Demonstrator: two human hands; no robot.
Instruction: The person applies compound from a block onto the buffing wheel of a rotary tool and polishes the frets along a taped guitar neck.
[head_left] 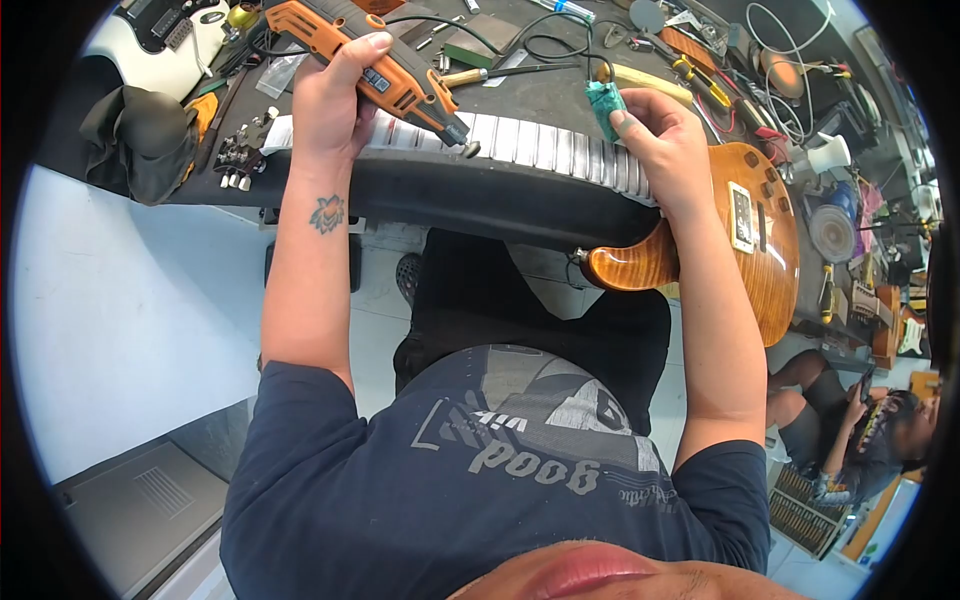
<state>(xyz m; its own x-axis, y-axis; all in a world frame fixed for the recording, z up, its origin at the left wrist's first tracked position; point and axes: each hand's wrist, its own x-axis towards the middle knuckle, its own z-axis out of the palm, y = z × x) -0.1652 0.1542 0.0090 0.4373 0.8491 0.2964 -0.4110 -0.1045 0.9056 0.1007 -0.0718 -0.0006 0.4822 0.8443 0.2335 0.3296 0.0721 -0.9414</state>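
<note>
My left hand (pixel 335 100) is wrapped round an orange and black rotary tool (pixel 405 92). A small round wheel (pixel 471 150) at the tool's tip hangs over the neck. In my right hand (pixel 665 140), thumb and fingers pinch a small green block (pixel 604 105) that looks like polishing compound. Below both hands lies an electric guitar with an amber flamed body (pixel 775 245). Its fretboard (pixel 540 143) is covered in silvery-white strips between the frets, and the headstock (pixel 240 155) points left. The wheel and the block are apart.
Tools and cables crowd the bench (pixel 520 95), among them a yellow-handled screwdriver (pixel 705 82). A dark cloth (pixel 135 140) and a white guitar body (pixel 150 55) are at left. Another person (pixel 850 425) sits at lower right with a phone.
</note>
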